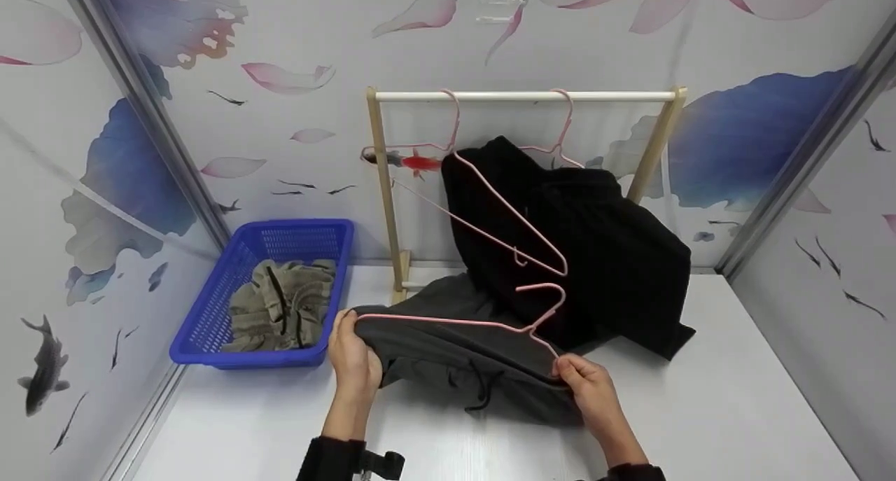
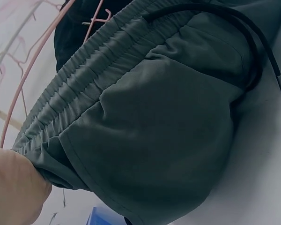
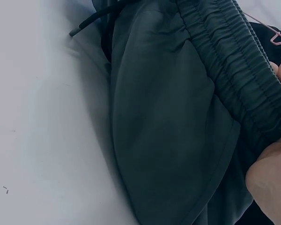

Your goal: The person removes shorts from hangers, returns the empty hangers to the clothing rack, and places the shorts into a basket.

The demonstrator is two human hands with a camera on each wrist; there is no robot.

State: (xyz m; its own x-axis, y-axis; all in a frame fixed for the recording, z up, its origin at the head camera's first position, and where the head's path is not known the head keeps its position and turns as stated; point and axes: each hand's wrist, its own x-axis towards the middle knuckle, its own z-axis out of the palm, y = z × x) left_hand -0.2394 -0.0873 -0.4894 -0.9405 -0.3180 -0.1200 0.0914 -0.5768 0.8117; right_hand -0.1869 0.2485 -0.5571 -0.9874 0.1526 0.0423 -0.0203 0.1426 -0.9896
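Dark grey pants [image 1: 448, 351] with a gathered waistband [image 2: 91, 70] and a black drawstring [image 1: 483, 390] are stretched between both hands above the white table. A pink hanger [image 1: 437, 319] lies along the waist opening, its hook [image 1: 560, 295] pointing up and back. My left hand [image 1: 353, 355] grips the left end of the waistband together with that end of the hanger. At the other end, my right hand [image 1: 591, 386] pinches the waistband [image 3: 243, 79] and the hanger's right arm, thumb on top. The hanger's right tip is hidden by the right hand.
Behind stands a rack with a white rail [image 1: 504, 96] and wooden posts [image 1: 385, 187]. Black pants [image 1: 581, 243] hang from it, beside a pink hanger [image 1: 504, 204] tilted forward. To the left, a blue basket [image 1: 203, 320] holds crumpled olive clothing [image 1: 283, 306].
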